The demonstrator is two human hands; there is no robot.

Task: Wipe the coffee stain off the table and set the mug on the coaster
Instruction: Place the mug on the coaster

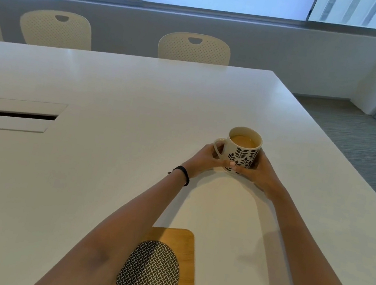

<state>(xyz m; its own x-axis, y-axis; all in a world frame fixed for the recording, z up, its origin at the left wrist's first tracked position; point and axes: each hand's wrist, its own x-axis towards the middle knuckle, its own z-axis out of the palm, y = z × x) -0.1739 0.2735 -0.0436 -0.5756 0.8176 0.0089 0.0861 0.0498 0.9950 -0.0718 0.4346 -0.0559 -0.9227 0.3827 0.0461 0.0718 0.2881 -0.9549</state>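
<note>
While both hands cup the mug (243,150), the left hand (206,158) by the handle and the right hand (263,170) on the far side form a closed grip. It stands far out on the bench (139,101); lift level, since it is nearly full, and bring it back to the coaster (149,273).

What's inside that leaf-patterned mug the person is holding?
The mug holds a light brown, milky drink that looks like coffee, its surface below the rim. Only the surface shows; nothing beneath it can be seen.
</note>
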